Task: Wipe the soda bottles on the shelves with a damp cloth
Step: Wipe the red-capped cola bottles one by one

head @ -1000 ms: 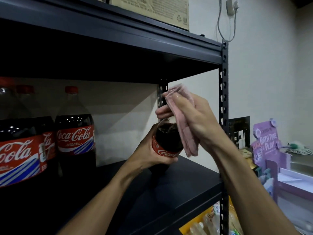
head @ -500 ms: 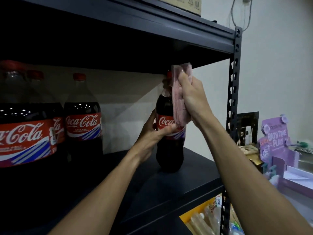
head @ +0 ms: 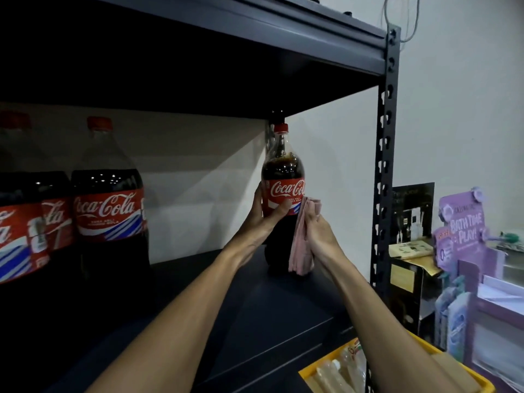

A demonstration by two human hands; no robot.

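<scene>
At the right end of the shelf (head: 283, 321), toward 1 o'clock from the camera, the bottle (head: 283, 177) stands upright on the dark board. Left hand (head: 262, 219) is closed around its label band, thumb across the front, steadying it. Right hand (head: 321, 236) grips the folded pink cloth (head: 302, 239) and presses it against the bottle's lower right flank, at 4 o'clock from the label. A second ago the bottle was tilted and the cloth covered its neck and cap; half a second ago the cloth lay at the shoulder; the cap is now bare and the cloth sits low. Judgement: the wipe has run top to bottom and this bottle is nearly done, its back side possibly excepted. Other bottles (head: 109, 211) stand at 9 o'clock, well apart, and appear to await wiping. The bottle's far side and base behind the cloth are hidden. Right fingertips are buried in the cloth. The leftmost bottle is cut off by the frame edge. Dampness of the cloth cannot be judged.
</scene>
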